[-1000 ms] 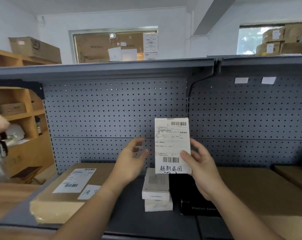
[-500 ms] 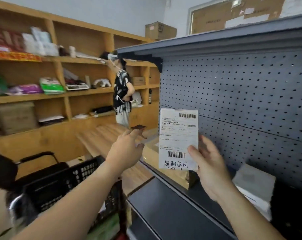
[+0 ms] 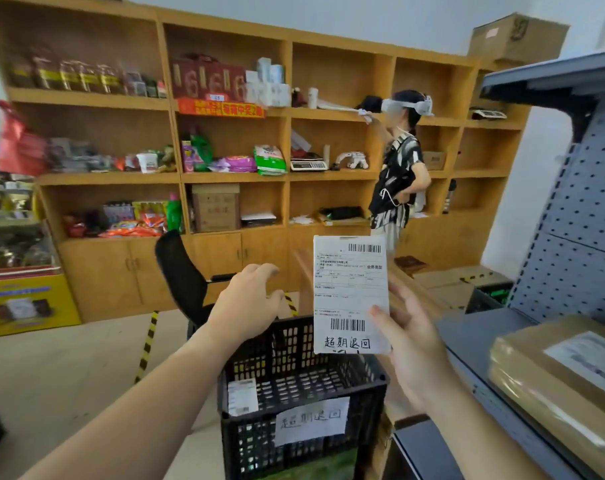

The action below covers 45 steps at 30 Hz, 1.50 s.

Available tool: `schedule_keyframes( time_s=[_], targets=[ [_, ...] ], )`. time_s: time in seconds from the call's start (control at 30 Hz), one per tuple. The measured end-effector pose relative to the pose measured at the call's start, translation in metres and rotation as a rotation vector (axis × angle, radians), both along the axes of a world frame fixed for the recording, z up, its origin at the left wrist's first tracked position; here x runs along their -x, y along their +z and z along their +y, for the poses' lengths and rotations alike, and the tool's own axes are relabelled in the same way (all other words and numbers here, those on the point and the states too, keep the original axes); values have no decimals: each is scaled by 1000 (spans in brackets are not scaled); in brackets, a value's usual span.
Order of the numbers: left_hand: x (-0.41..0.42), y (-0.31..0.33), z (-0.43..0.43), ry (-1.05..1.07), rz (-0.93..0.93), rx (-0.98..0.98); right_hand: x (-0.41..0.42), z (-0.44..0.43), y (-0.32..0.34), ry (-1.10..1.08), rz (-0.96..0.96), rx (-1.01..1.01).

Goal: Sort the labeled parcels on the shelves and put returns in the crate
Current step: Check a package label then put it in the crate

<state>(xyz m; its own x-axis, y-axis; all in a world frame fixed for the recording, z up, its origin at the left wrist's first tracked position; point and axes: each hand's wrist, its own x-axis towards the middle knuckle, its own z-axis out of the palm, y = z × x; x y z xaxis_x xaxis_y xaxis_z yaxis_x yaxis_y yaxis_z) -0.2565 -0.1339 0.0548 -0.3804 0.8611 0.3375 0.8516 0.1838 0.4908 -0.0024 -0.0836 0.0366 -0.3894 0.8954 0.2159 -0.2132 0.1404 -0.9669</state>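
The white labelled parcel (image 3: 351,294) stands upright at centre frame, above the far rim of the black crate (image 3: 249,445). The right hand (image 3: 411,348) grips its lower right edge. The left hand (image 3: 245,306) hovers just left, fingers loosely spread, holding nothing. A smaller parcel (image 3: 242,396) lies inside the crate, and a handwritten sign (image 3: 311,420) is fixed to its near wall.

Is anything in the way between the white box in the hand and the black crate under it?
Nothing visible is. The right hand holds the white parcel above the black crate, whose top is open. The left hand hovers to the left of the parcel. One small parcel lies inside at the left, leaving room.
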Motion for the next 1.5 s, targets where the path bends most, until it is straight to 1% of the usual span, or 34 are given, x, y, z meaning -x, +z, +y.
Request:
schedule_keyframes(
  time_s=[0.2,0.3,0.57,0.67,0.8,0.93,1.07,1.17,1.37,1.5],
  targets=[
    [75,-23,30,41,-27,62,88,41,-26,62,-10,94],
    [103,-43,46,57,-54,100,121,61,-45,76,-46,145],
    [144,-108,92,110,-173,193,179,127,-102,124,-143,279],
    [157,-131,115,145,-197,229,196,163,-133,131,-203,339],
    [173,-165,152,194,-254,331,218,218,-181,141,-289,457],
    [185,-219,182,257,-337,437,241,265,-243,173,-379,649],
    [186,-288,194,272,-477,592,260,290,-306,194,-542,798],
    [190,-339,200,284,-516,702,272,299,-349,160,-663,882],
    [201,-439,223,244,-516,965,303,312,-435,163,-902,908],
    [197,-484,229,270,-507,1048,320,316,-477,203,-999,875]
  ],
)
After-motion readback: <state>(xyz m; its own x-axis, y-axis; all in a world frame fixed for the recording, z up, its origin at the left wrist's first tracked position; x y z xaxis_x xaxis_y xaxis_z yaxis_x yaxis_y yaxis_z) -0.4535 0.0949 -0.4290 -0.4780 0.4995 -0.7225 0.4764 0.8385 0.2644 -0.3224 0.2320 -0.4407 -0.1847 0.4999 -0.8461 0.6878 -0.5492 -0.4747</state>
